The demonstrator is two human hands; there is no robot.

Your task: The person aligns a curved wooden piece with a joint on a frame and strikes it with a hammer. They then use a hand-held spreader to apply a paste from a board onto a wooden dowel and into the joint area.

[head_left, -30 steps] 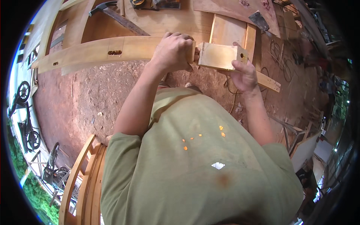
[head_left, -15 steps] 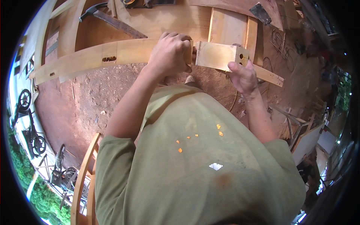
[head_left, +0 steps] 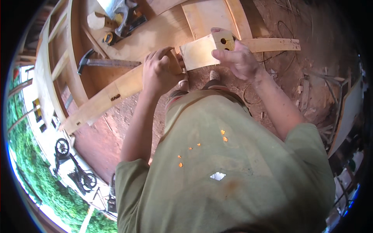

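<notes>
My left hand [head_left: 156,70] grips the end of a long, pale wooden board [head_left: 101,99] with dark slots, which runs down to the left. My right hand [head_left: 237,60] holds a squared pale wood block [head_left: 196,53] with two dark holes in its right end, thumb on the lower front. The block's left end lies close beside the board's end, near my left fingers; whether they touch or interlock I cannot tell. A hammer [head_left: 109,62] with a worn handle lies on the wooden structure just behind the board.
A wooden frame [head_left: 74,54], a plank panel [head_left: 202,15], assorted tools [head_left: 123,20] and a short board [head_left: 281,44] surround the work. My feet [head_left: 214,75] stand on the dirt floor [head_left: 116,132]. Cables [head_left: 284,27] and scrap frames [head_left: 324,91] are at right, motorcycles [head_left: 77,171] at lower left.
The view has swung, so the board now slants more steeply and more tools show. Both hands still hold their pieces; the block now appears tilted, its left end lower.
</notes>
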